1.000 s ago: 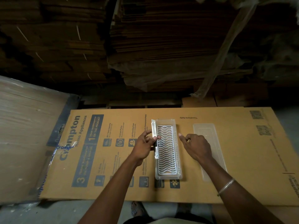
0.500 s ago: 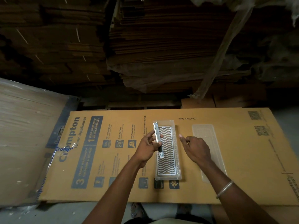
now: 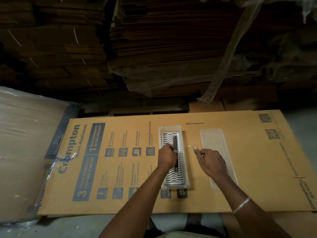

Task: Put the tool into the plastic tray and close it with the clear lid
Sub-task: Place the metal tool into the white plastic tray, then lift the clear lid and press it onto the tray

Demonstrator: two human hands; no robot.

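A long clear plastic tray [image 3: 169, 129] with a white wavy insert lies in the middle of the flat cardboard sheet. A slim dark tool [image 3: 175, 143] lies lengthwise inside it. My left hand [image 3: 167, 158] grips the tool's near part, over the tray's left side. The clear lid [image 3: 212, 136] lies flat to the right of the tray. My right hand [image 3: 211, 162] rests on the lid's near half, fingers loosely spread, forefinger pointing toward the tray, holding nothing.
The work surface is a printed brown cardboard sheet [image 3: 120, 177] with its near edge close to my body. A plastic-wrapped cardboard stack [image 3: 25, 143] sits at the left. Tall piles of flattened cartons [image 3: 163, 48] rise behind the sheet.
My left hand has carried the tool from the tray's left rim to the tray's middle and laid it down lengthwise. My right hand stayed beside the tray, over the lid.
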